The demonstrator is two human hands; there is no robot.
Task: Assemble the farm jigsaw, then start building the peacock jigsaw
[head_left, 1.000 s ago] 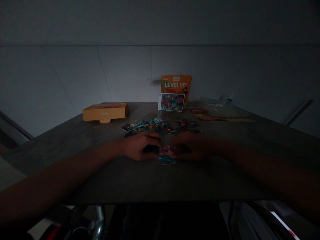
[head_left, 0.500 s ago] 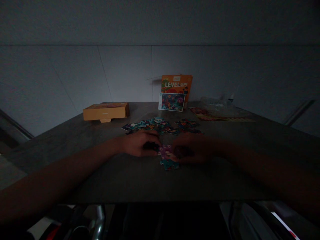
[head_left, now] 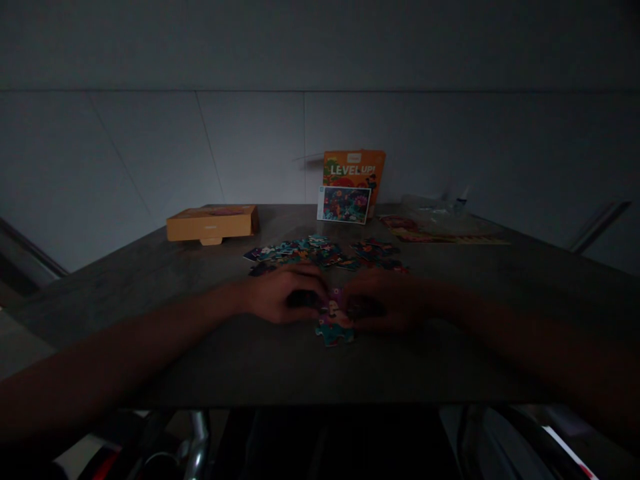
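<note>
Between my hands, low on the grey table, lies a small cluster of jigsaw puzzle pieces, purple at the top and teal at the bottom. My left hand is curled at its left side, with thumb and fingers closed on its edge. From the right, my right hand grips the other edge between thumb and fingers. Both hands hide parts of the pieces, and the dim light blurs the fingertips. Just beyond my hands a heap of loose puzzle pieces is spread out, with a smaller pile to its right.
A yellow-orange box lies at the back left. An orange LEVEL UP box stands at the back behind a picture card. Clear plastic packaging rests on a printed sheet at right. The table's front edge is near me.
The joined puzzle pieces have shifted slightly toward me and to the left. My left hand has moved a little nearer and right, its fingers now closer to my right hand.
</note>
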